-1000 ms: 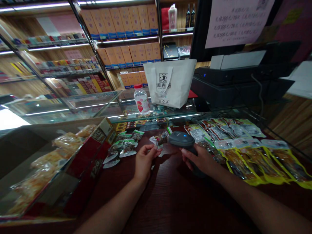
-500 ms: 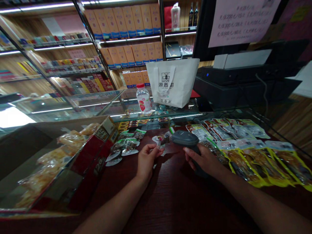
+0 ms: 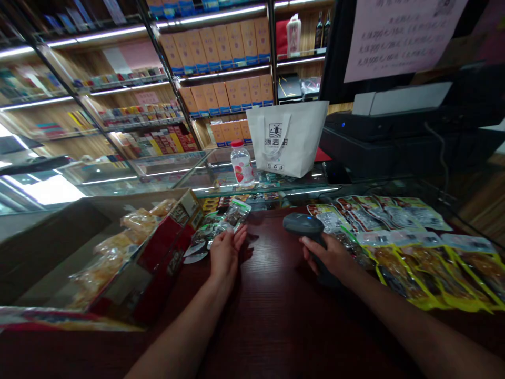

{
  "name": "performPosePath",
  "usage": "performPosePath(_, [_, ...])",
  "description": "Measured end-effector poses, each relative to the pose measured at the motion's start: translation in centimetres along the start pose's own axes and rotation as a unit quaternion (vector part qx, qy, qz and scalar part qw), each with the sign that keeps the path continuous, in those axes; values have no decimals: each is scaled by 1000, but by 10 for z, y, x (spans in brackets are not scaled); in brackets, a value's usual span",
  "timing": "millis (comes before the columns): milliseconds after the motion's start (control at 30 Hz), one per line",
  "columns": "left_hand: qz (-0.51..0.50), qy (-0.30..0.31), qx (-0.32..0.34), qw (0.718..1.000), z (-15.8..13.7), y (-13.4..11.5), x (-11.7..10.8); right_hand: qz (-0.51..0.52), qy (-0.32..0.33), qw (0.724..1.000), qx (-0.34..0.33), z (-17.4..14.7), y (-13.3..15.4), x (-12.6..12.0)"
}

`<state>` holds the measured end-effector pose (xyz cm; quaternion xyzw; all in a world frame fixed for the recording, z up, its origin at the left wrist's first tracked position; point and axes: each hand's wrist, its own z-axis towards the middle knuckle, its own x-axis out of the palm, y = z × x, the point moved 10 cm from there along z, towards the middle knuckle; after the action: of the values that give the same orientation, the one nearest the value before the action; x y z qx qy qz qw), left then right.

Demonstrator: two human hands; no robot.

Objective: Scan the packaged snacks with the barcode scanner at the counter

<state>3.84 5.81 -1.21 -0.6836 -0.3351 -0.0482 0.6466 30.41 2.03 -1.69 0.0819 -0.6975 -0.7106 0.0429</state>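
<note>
My right hand (image 3: pixel 327 254) is wrapped round the handle of a dark grey barcode scanner (image 3: pixel 303 225), its head pointing left above the dark red counter. Over a pile of small snack packets (image 3: pixel 203 239) on the left, my left hand (image 3: pixel 226 250) pinches one small clear packet (image 3: pixel 238 211) with a green top edge and dark contents. The thumb lies against the packet's lower end and the other fingers are partly stretched beside it. To the right of the scanner lies another green-edged packet (image 3: pixel 347 239), partly hidden by my right hand.
At left stands an open cardboard box (image 3: pixel 158 258) with wrapped pastries (image 3: pixel 138 223). Yellow-edged food packs (image 3: pixel 430 263) and silver-backed packets (image 3: pixel 374 210) lie right. Behind are a strawberry-label bottle (image 3: pixel 242 164), a white bag (image 3: pixel 290 139) and a monitor with a paper sign (image 3: pixel 402 39).
My left hand has moved the small packet left, from in front of the scanner to the packet pile. My right hand keeps hold of the scanner. The view has shifted slightly.
</note>
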Motion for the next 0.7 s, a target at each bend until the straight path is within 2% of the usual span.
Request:
performPosePath(167, [-30,-73,-15,997,13,-1,-22,1,8,1000,-21,-1,10,3])
performPosePath(400, [-44,-109,4,993,15,-4,-28,2,17,999,-37,1,11,5])
performPosePath(567, [-35,-97,-15,995,-8,-7,-23,31,40,998,-41,5,11,10])
performPosePath(700, [14,-41,8,999,-38,-3,-6,75,96,992,-39,2,20,22])
